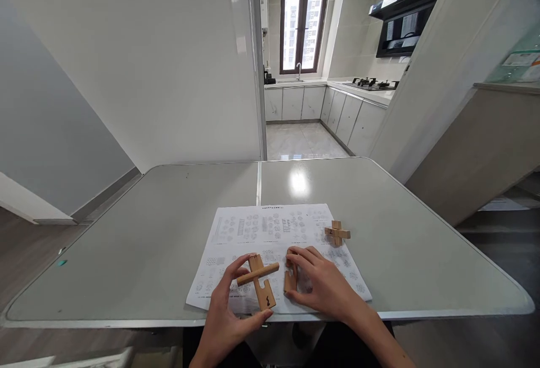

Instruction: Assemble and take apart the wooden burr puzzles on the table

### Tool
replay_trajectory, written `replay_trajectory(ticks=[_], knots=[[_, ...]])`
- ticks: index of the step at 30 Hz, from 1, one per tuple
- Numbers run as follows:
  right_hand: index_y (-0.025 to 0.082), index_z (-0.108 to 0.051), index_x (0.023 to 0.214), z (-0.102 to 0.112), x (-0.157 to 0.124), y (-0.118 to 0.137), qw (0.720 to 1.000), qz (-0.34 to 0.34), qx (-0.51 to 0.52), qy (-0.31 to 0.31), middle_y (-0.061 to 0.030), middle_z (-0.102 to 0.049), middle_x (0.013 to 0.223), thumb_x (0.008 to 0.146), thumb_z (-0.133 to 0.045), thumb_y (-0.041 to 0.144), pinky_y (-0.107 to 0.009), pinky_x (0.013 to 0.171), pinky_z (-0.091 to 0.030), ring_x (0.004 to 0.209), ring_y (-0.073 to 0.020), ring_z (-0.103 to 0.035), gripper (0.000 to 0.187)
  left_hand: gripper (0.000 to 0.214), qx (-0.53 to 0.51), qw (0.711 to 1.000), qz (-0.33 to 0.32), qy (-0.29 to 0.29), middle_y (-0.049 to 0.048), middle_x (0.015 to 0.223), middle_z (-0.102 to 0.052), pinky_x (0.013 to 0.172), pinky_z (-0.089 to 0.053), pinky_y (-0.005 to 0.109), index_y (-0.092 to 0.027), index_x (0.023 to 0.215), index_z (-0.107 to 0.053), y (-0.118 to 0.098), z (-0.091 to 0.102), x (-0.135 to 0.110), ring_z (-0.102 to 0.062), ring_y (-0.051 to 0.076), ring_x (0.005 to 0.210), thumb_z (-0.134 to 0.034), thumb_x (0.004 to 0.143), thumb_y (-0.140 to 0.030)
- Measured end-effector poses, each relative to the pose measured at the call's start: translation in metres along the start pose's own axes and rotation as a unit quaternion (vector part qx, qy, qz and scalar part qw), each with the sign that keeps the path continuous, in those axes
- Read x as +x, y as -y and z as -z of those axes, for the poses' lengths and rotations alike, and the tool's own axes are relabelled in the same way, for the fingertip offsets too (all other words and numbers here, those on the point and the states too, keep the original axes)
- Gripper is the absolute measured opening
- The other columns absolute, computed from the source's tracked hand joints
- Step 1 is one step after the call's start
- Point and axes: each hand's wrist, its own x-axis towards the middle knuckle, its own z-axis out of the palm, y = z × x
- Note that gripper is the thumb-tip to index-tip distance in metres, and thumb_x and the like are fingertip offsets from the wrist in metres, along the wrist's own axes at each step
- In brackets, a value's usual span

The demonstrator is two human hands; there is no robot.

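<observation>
My left hand [225, 312] pinches a wooden cross piece [259, 283], two notched bars joined crosswise, just above the printed instruction sheet [270, 233]. Beside it, my right hand [323, 283] is closed on a single small wooden bar [290, 279] that stands on the sheet. A second assembled wooden cross [337, 233] lies alone on the sheet's far right corner, beyond my right hand.
The sheet lies near the front edge of a grey glossy table [147, 244] with a seam down its middle. Behind it a doorway opens into a kitchen with white cabinets [304, 102], a sink and a stove [371, 83]. A counter [485, 143] stands at the right.
</observation>
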Motion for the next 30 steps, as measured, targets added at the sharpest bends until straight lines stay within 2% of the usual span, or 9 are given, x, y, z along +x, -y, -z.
replay_trajectory(ticks=[5, 7, 9, 13, 18, 22, 25, 30], knots=[[0.028, -0.061, 0.137, 0.010, -0.002, 0.005, 1.000, 0.007, -0.002, 0.024, -0.0094, -0.059, 0.149, 0.080, -0.087, 0.025, -0.055, 0.108, -0.053, 0.137, -0.0352, -0.052, 0.063, 0.082, 0.004, 1.000, 0.009, 0.017, 0.0092, 0.140, -0.066, 0.103, -0.053, 0.053, -0.035, 0.145, -0.051, -0.001, 0.000, -0.009, -0.065, 0.036, 0.120, -0.087, 0.072, -0.038], [0.029, -0.058, 0.141, 0.018, -0.004, 0.015, 1.000, 0.016, 0.013, 0.016, -0.0092, -0.058, 0.150, 0.087, -0.081, 0.026, -0.054, 0.111, -0.051, 0.140, -0.0339, -0.050, 0.058, 0.082, 0.001, 1.000, 0.006, 0.023, 0.0082, 0.144, -0.064, 0.104, -0.054, 0.052, -0.036, 0.145, -0.051, -0.002, 0.000, -0.012, -0.066, 0.035, 0.119, -0.088, 0.072, -0.038], [0.032, -0.056, 0.144, 0.027, -0.006, 0.028, 0.998, 0.033, 0.040, 0.024, -0.0084, -0.062, 0.144, 0.097, -0.070, 0.030, -0.050, 0.108, -0.053, 0.135, -0.0313, -0.055, 0.049, 0.083, -0.003, 1.000, 0.000, 0.029, 0.0079, 0.144, -0.063, 0.104, -0.054, 0.052, -0.037, 0.145, -0.051, -0.004, -0.001, -0.014, -0.067, 0.034, 0.118, -0.089, 0.071, -0.038], [0.031, -0.061, 0.137, 0.038, -0.009, 0.050, 0.996, 0.066, 0.043, 0.036, -0.0070, -0.075, 0.119, 0.104, -0.058, 0.028, -0.044, 0.092, -0.057, 0.110, -0.0289, -0.070, 0.033, 0.087, -0.013, 0.999, -0.006, 0.038, 0.0082, 0.135, -0.067, 0.104, -0.053, 0.051, -0.035, 0.147, -0.050, -0.009, -0.002, -0.015, -0.066, 0.034, 0.115, -0.090, 0.069, -0.038], [0.028, -0.065, 0.126, 0.034, -0.008, 0.057, 0.997, 0.066, 0.005, 0.045, -0.0047, -0.080, 0.106, 0.109, -0.048, 0.024, -0.039, 0.078, -0.053, 0.092, -0.0267, -0.075, 0.024, 0.092, -0.029, 0.998, -0.014, 0.059, 0.0068, 0.133, -0.067, 0.107, -0.051, 0.053, -0.037, 0.148, -0.047, -0.011, -0.005, -0.017, -0.065, 0.034, 0.116, -0.091, 0.067, -0.038], [0.026, -0.066, 0.115, 0.029, -0.009, 0.057, 0.998, 0.058, -0.013, 0.028, -0.0044, -0.081, 0.097, 0.110, -0.044, 0.025, -0.036, 0.069, -0.050, 0.083, -0.0255, -0.076, 0.023, 0.094, -0.052, 0.996, -0.018, 0.063, 0.0091, 0.145, -0.060, 0.112, -0.047, 0.055, -0.036, 0.149, -0.046, -0.010, -0.009, -0.020, -0.061, 0.038, 0.127, -0.091, 0.067, -0.041], [0.026, -0.066, 0.111, 0.025, -0.010, 0.055, 0.998, 0.048, -0.028, 0.003, -0.0051, -0.081, 0.095, 0.110, -0.043, 0.026, -0.036, 0.068, -0.049, 0.081, -0.0257, -0.076, 0.023, 0.097, -0.088, 0.993, -0.020, 0.072, 0.0096, 0.148, -0.059, 0.117, -0.043, 0.057, -0.036, 0.150, -0.044, -0.010, -0.012, -0.024, -0.055, 0.040, 0.137, -0.092, 0.066, -0.047], [0.025, -0.066, 0.109, 0.016, -0.007, 0.045, 0.999, 0.029, -0.023, -0.025, -0.0055, -0.081, 0.093, 0.109, -0.045, 0.026, -0.036, 0.068, -0.050, 0.081, -0.0265, -0.077, 0.020, 0.115, -0.110, 0.990, 0.015, 0.087, 0.0132, 0.150, -0.056, 0.120, -0.034, 0.064, -0.036, 0.155, -0.037, -0.008, -0.014, -0.026, -0.048, 0.044, 0.143, -0.096, 0.058, -0.055]])
